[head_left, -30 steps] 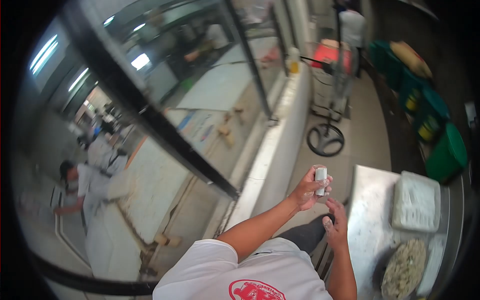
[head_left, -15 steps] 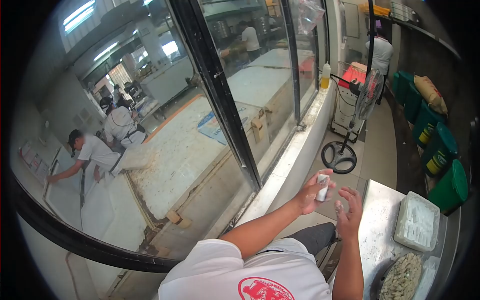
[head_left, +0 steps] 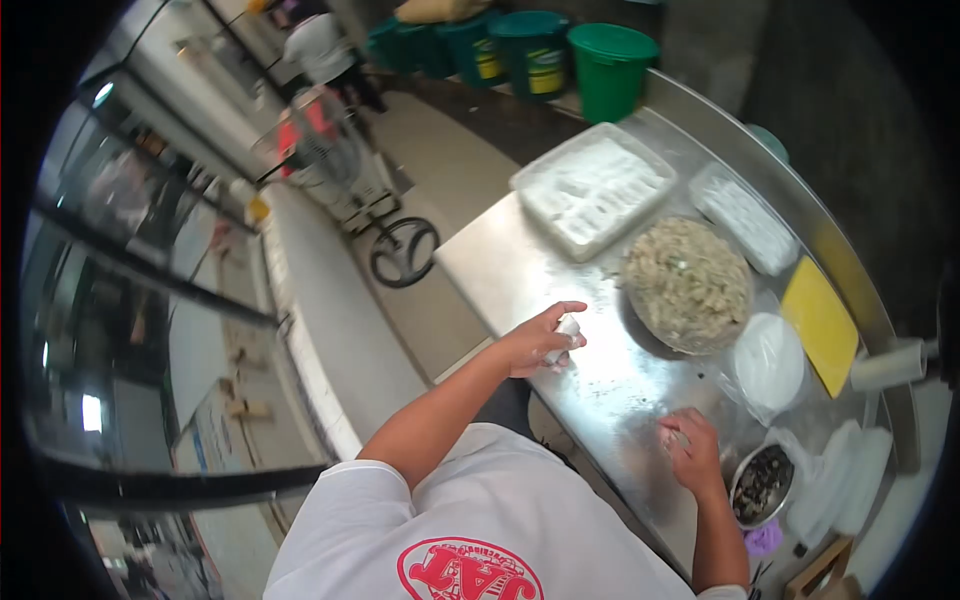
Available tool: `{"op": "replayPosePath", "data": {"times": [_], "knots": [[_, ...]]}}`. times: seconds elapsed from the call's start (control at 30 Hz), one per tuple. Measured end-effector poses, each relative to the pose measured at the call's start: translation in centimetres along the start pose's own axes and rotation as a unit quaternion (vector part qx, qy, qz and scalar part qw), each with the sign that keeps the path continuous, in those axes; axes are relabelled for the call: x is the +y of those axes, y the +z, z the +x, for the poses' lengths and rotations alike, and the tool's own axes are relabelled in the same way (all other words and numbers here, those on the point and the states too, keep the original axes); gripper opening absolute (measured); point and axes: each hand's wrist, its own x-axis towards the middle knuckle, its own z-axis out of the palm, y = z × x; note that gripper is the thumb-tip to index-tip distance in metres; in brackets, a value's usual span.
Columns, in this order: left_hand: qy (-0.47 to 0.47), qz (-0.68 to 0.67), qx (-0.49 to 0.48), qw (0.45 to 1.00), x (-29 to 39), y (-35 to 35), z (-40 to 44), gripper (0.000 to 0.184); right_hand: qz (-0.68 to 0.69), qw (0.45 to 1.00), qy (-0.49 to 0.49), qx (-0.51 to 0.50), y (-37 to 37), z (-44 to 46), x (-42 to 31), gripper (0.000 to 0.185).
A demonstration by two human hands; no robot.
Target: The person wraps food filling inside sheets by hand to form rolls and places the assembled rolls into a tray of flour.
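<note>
My left hand is closed around a small white roll that looks like dough, over the near edge of the steel table. Over the same table, farther right, is my right hand, its fingers curled together. Something pale shows at those fingertips, too small to make out. Just beyond the hands stands a large round bowl heaped with a pale chopped filling. Beside my right hand sits a small metal bowl holding dark pieces.
On the steel table stand a plastic tub of white pieces, a second white tray, a plastic-wrapped white disc and a yellow board. Green bins, a fan base and another person are farther off.
My view has turned right and down onto the table. My hands have moved apart, the right one now lower by the small metal bowl. The white roll stays in my left hand.
</note>
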Motion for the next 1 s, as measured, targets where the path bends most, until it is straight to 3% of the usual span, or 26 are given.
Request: {"op": "replayPosePath", "data": {"times": [0.03, 0.07, 0.13, 0.2, 0.23, 0.27, 0.33, 0.4, 0.47, 0.57, 0.6, 0.67, 0.73, 0.8, 0.87, 0.9, 0.93, 1.0], "knots": [[-0.017, 0.102, -0.022, 0.994, 0.8, 0.4, 1.4, 0.067, 0.004, 0.998, 0.054, 0.026, -0.8, -1.8, 0.4, 0.017], [-0.026, 0.107, -0.04, 0.993, 1.6, 0.2, 2.9, 0.067, 0.001, 0.997, 0.069, 0.04, -0.8, -3.3, 0.6, 0.017], [0.029, 0.325, 0.017, 0.945, 4.3, -0.9, 6.6, 0.07, 0.01, 0.976, 0.145, 0.163, -0.3, -5.6, 1.0, 0.016], [0.071, 0.354, 0.046, 0.931, 6.8, -3.3, 11.7, 0.071, 0.015, 0.957, 0.185, 0.221, 1.3, -7.3, 2.2, 0.013], [0.2, 0.487, 0.067, 0.848, 7.8, -5.1, 14.5, 0.067, 0.023, 0.939, 0.216, 0.266, 2.4, -8.0, 2.8, 0.011], [0.325, 0.596, 0.085, 0.73, 9.1, -7.0, 17.4, 0.063, 0.021, 0.934, 0.226, 0.275, 3.6, -8.4, 3.2, 0.011], [0.323, 0.694, 0.079, 0.638, 12.9, -10.1, 22.9, 0.066, 0.043, 0.918, 0.253, 0.303, 5.8, -8.7, 3.6, 0.012], [0.272, 0.765, 0.116, 0.571, 18.2, -8.0, 22.8, 0.064, 0.048, 0.911, 0.279, 0.299, 7.0, -8.4, 2.8, 0.013], [0.318, 0.745, 0.164, 0.563, 20.3, -6.8, 23.1, 0.058, 0.056, 0.918, 0.279, 0.276, 7.9, -8.8, 1.9, 0.013], [0.391, 0.647, 0.112, 0.645, 19.4, -3.5, 23.9, 0.044, 0.061, 0.897, 0.305, 0.313, 9.0, -10.4, 1.6, 0.013], [0.396, 0.646, 0.093, 0.646, 18.0, -1.8, 24.2, 0.044, 0.069, 0.892, 0.303, 0.329, 9.4, -10.9, 1.7, 0.013], [0.379, 0.574, 0.002, 0.726, 14.6, 3.1, 23.0, 0.037, 0.055, 0.886, 0.298, 0.351, 9.8, -11.4, 1.4, 0.013], [0.286, 0.519, -0.056, 0.804, 10.4, 9.7, 21.3, 0.033, 0.036, 0.879, 0.291, 0.376, 10.0, -11.7, 0.6, 0.013], [0.307, 0.537, -0.152, 0.771, 6.2, 15.7, 20.5, 0.03, 0.064, 0.867, 0.307, 0.387, 9.9, -11.3, -0.3, 0.013], [0.392, 0.492, -0.29, 0.721, 1.6, 20.7, 21.4, 0.025, 0.065, 0.859, 0.294, 0.414, 10.0, -11.0, -0.9, 0.013], [0.379, 0.531, -0.326, 0.685, -0.3, 23.2, 21.7, 0.022, 0.068, 0.856, 0.278, 0.431, 10.0, -11.1, -1.2, 0.013], [0.367, 0.567, -0.359, 0.645, -1.8, 25.4, 22.3, 0.02, 0.066, 0.85, 0.282, 0.439, 10.1, -11.2, -1.5, 0.013], [0.395, 0.579, -0.336, 0.629, -6.3, 27.7, 25.8, 0.019, 0.035, 0.849, 0.283, 0.444, 10.4, -11.9, -1.8, 0.014]]}}
